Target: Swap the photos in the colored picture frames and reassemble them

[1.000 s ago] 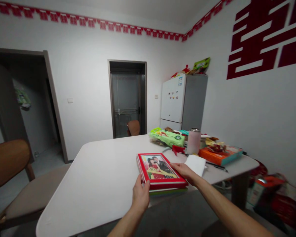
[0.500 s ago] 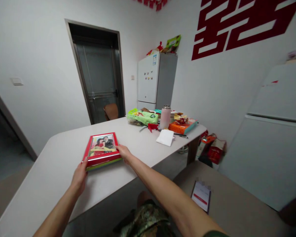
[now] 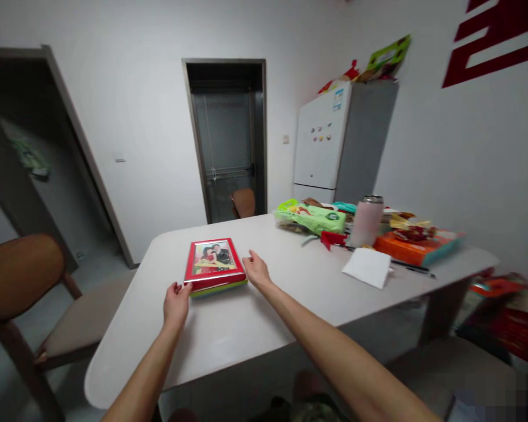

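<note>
A red picture frame (image 3: 215, 280) with a photo of two people lies face up on the white table, on top of a thin yellow-green item (image 3: 220, 288) that shows only along the front edge. My left hand (image 3: 176, 302) is at the frame's front left corner, its thumb touching or nearly touching the edge and its fingers apart from it. Just off the right side, my right hand (image 3: 257, 269) hovers with its fingers loosely parted. Neither hand is gripping the frame.
On the table's right stand a pink bottle (image 3: 366, 221), a green packet (image 3: 319, 218), a folded white paper (image 3: 368, 267) and an orange box (image 3: 416, 246). A wooden chair (image 3: 24, 281) is at the left, another (image 3: 243, 203) behind the table. A fridge (image 3: 319, 140) stands against the back wall.
Both hands have loosened from the red picture frame, which now rests on the table with the yellow-green item under it. The camera view has turned to the left.
</note>
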Demonstrator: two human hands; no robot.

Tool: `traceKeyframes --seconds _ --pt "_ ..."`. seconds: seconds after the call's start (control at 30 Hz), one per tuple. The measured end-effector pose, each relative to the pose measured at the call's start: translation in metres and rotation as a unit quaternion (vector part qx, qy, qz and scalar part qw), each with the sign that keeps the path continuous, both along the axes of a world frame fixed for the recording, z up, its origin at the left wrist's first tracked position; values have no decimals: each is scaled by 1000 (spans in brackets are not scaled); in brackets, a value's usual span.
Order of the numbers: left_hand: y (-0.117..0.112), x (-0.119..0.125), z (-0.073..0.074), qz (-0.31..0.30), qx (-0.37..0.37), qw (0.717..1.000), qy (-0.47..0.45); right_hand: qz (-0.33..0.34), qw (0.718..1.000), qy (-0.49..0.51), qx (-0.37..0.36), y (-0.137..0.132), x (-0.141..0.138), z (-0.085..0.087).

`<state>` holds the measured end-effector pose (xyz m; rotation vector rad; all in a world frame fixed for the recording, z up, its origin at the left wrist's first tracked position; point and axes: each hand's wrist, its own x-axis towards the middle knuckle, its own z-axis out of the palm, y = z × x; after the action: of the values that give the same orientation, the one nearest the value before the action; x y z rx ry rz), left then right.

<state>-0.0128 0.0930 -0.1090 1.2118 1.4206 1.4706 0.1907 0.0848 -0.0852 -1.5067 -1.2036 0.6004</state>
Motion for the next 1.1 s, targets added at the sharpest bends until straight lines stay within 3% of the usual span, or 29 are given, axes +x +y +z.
traceKeyframes --seconds 0.07,0.13,0.23,0.3,0.4,0.57,0.73,0.9,1.0,1.07,1.1 --pt "-11 2 16 12 32 999 -32 9 1000 -10 19 -6 -11 11" --pt "-30 10 42 -23 74 995 -63 64 995 9 72 -23 -26 28" --pt "-65 26 90 -110 140 979 -98 223 942 141 207 -61 -53 65" --pt "-87 34 116 -271 200 923 -185 291 896 218 253 -86 -67 88" --pt "-108 35 135 -360 220 874 -240 324 869 270 259 -110 -79 107" --pt "-105 28 123 -350 193 875 -272 314 879 277 228 -105 -82 96" --pt "-86 15 106 -308 26 907 -286 245 899 349 104 -81 -81 79" --pt "-79 5 114 -347 -70 900 -254 290 907 305 9 -71 -88 84" --pt "-76 4 117 -343 -95 900 -251 294 932 212 16 -59 -94 81" --pt "-73 3 108 -324 -111 906 -249 235 971 18 33 -47 -94 70" --pt "-71 3 100 -309 -120 911 -247 194 975 -101 40 -40 -92 62"
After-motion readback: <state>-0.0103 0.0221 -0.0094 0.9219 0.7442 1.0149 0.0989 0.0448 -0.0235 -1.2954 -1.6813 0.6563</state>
